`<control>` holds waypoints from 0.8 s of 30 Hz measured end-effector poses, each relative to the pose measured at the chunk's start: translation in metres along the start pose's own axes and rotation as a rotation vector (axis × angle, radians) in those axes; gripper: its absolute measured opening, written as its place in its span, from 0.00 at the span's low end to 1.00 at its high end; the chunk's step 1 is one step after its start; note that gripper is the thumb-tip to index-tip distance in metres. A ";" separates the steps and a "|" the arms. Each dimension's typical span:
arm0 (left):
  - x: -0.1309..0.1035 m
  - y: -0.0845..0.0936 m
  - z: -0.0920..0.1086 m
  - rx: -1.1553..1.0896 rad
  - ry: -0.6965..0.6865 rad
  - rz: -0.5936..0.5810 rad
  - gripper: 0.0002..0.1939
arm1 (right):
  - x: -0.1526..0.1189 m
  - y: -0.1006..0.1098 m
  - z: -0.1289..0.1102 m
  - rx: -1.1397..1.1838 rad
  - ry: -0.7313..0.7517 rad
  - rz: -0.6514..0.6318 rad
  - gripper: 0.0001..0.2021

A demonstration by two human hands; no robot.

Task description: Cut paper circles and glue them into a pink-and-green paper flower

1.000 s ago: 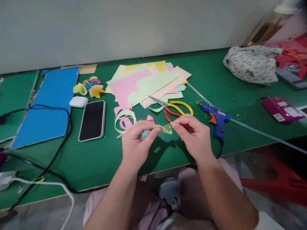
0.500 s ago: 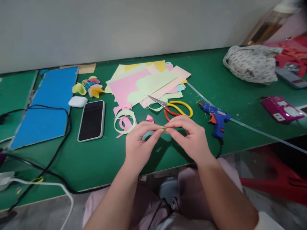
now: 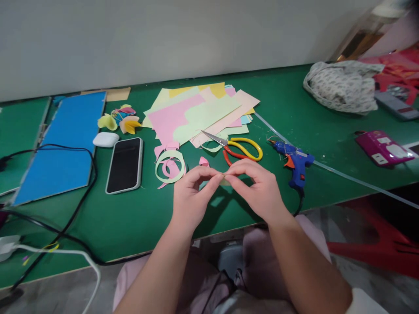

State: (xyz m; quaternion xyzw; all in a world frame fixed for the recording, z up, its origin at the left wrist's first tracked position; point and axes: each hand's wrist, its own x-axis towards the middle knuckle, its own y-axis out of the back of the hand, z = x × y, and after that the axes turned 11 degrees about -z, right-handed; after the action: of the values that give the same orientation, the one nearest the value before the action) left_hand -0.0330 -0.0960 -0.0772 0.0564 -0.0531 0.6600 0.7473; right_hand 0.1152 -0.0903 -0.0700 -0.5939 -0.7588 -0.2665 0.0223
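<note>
My left hand [image 3: 194,196] and my right hand [image 3: 257,187] meet fingertip to fingertip above the front of the green table. Both pinch a small piece of pale green paper [image 3: 225,182], mostly hidden by the fingers. Just beyond them lie scissors [image 3: 244,148] with red and yellow handles, blades pointing to the back left. A small folded pink paper piece [image 3: 204,161] rests close to my left fingers. Left of it are a pale green paper ring [image 3: 158,169] and pink paper scraps [image 3: 173,168].
Behind the scissors is a pile of coloured paper [image 3: 209,113]. A blue glue gun [image 3: 296,161] with a long glue stick [image 3: 360,183] lies to the right. A phone [image 3: 125,165], a white earbud case [image 3: 106,139] and paper flowers [image 3: 121,118] lie left. Cables [image 3: 80,213] cross the left side.
My fingertips have drawn closer together on the green paper, covering more of its top edge. The view has shifted very slightly; the things on the table stay put.
</note>
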 end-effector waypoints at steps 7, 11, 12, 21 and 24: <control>0.002 -0.001 -0.005 0.051 0.111 -0.031 0.06 | 0.001 -0.001 0.003 0.183 -0.192 0.045 0.02; 0.000 -0.001 -0.006 0.130 0.073 -0.028 0.06 | 0.001 -0.001 0.004 0.195 -0.210 0.036 0.02; 0.000 -0.001 -0.006 0.135 0.065 -0.018 0.05 | 0.001 -0.001 0.004 0.192 -0.207 0.038 0.02; 0.004 -0.004 -0.006 -0.035 0.159 -0.006 0.07 | 0.001 0.000 0.006 0.236 -0.247 0.112 0.03; 0.006 -0.002 -0.005 -0.235 0.265 0.003 0.08 | 0.000 0.003 0.007 0.296 -0.243 0.141 0.05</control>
State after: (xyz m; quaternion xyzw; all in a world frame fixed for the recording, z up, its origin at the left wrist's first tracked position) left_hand -0.0302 -0.0900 -0.0814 -0.1187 -0.0310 0.6521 0.7481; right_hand 0.1195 -0.0865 -0.0749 -0.6637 -0.7432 -0.0762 0.0364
